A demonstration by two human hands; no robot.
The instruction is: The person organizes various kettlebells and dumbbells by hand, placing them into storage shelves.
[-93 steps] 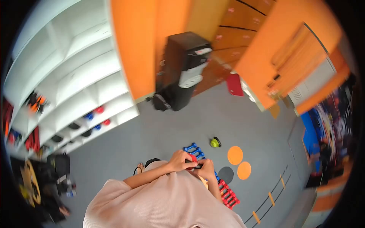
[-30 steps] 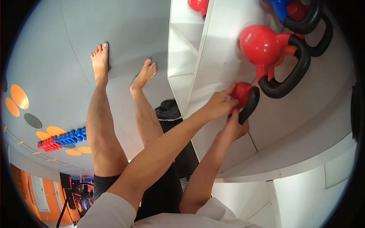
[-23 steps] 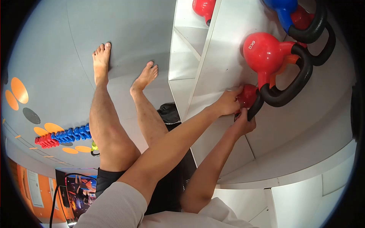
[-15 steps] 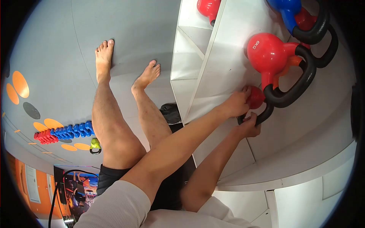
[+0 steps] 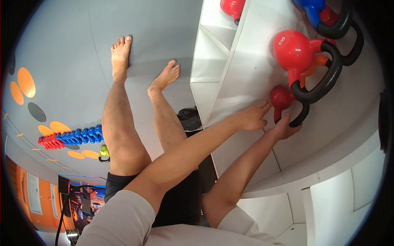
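A small red kettlebell point(image 5: 279, 96) with a black handle stands on a white shelf point(image 5: 246, 78), just below a bigger red kettlebell point(image 5: 293, 48) marked 6KG. My right hand point(image 5: 286, 127) is curled on the lower part of the small one's black handle. My left hand point(image 5: 252, 117) lies flat on the shelf board with its fingers spread, the fingertips touching or almost touching the small red ball. Both arms reach to the right from my bent body.
A blue kettlebell point(image 5: 314, 9) and another red one point(image 5: 232, 5) sit in shelf bays further up. My bare feet point(image 5: 121, 51) stand on grey floor beside the shelf. Blue dumbbells point(image 5: 80, 135), red dumbbells point(image 5: 49, 141), orange discs point(image 5: 24, 80) and a black bag point(image 5: 189, 117) lie on the floor.
I carried the small red kettlebell to the shelf and slid it in under the 6KG one. My left hand has come off the ball and spread flat; my right stays on the handle.
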